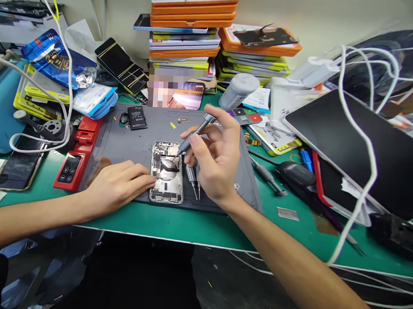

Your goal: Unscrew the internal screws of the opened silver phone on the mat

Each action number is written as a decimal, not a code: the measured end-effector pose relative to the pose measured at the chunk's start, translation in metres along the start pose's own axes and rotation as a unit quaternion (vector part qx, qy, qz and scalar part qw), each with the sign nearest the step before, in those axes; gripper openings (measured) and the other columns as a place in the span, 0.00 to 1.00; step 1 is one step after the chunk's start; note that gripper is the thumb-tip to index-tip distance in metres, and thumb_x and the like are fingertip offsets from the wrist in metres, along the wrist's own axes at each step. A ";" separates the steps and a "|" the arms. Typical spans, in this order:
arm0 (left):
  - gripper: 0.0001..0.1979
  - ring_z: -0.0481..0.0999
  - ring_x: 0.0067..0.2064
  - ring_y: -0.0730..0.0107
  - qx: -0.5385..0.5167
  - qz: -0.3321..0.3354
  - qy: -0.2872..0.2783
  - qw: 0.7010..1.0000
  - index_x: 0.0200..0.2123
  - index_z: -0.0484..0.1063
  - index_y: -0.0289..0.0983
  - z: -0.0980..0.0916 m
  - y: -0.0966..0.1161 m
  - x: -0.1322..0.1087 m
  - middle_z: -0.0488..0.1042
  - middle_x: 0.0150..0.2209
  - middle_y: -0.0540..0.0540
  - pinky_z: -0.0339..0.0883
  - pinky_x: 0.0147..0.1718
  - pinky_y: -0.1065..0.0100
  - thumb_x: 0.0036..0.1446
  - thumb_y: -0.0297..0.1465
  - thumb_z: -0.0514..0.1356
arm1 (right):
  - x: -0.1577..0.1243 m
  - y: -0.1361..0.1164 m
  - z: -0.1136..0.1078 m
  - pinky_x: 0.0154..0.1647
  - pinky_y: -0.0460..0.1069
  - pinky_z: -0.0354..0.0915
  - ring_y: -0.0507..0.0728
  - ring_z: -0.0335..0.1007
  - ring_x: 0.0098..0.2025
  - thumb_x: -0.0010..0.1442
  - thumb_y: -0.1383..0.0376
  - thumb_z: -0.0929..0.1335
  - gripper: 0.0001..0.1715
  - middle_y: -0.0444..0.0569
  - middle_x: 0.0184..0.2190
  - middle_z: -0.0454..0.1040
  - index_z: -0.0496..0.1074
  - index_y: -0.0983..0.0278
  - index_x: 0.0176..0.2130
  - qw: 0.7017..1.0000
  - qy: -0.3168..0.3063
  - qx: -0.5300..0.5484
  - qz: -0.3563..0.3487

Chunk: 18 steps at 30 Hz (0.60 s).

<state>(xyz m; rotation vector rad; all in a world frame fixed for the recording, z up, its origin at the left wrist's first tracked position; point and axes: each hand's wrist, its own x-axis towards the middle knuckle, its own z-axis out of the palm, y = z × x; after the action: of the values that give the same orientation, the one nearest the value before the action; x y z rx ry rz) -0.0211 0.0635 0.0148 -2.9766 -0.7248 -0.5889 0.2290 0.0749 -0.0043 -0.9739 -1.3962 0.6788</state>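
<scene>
An opened phone housing (166,187) lies on the dark work mat, its inner parts and a round coil showing. My left hand (118,184) rests flat with fingers stretched out, the fingertips touching the housing's left edge. A slim grey screwdriver (195,138) is gripped in my right hand (215,159), tilted so that its tip points down at the upper right of the housing; whether it touches a screw is too small to tell. Beneath my right hand, more screwdrivers (192,177) lie on the mat, partly hidden. A black phone battery (137,118) sits farther back on the left.
A red device with buttons (69,169) stands left of the mat (124,145). Behind it are stacked orange and yellow boxes (193,11), a lit phone (189,96) and a white bottle (238,89). A white cable (363,135) hangs across the right, before a black panel (359,144).
</scene>
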 end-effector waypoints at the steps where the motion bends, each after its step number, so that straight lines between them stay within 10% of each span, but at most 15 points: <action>1: 0.12 0.79 0.39 0.67 0.015 0.015 0.005 1.000 0.50 0.78 0.39 0.000 0.000 -0.001 0.84 0.44 0.46 0.72 0.38 0.65 0.80 0.31 0.54 | 0.000 0.000 0.000 0.18 0.49 0.68 0.49 0.68 0.23 0.73 0.49 0.68 0.28 0.46 0.43 0.80 0.60 0.47 0.67 1.000 0.001 0.002 -0.001; 18: 0.13 0.81 0.43 0.66 -0.124 -0.073 -0.008 0.989 0.48 0.83 0.40 0.005 -0.006 0.001 0.83 0.44 0.45 0.73 0.44 0.65 0.79 0.36 0.58 | -0.008 -0.003 -0.001 0.24 0.51 0.74 0.51 0.70 0.26 0.73 0.54 0.69 0.29 0.46 0.45 0.81 0.61 0.48 0.68 0.997 -0.067 0.040 0.001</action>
<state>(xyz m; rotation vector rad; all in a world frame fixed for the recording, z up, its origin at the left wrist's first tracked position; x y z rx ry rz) -0.0211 0.0697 0.0103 -3.1763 -0.9441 -0.7126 0.2292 0.0667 -0.0053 -0.8803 -1.4728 0.8086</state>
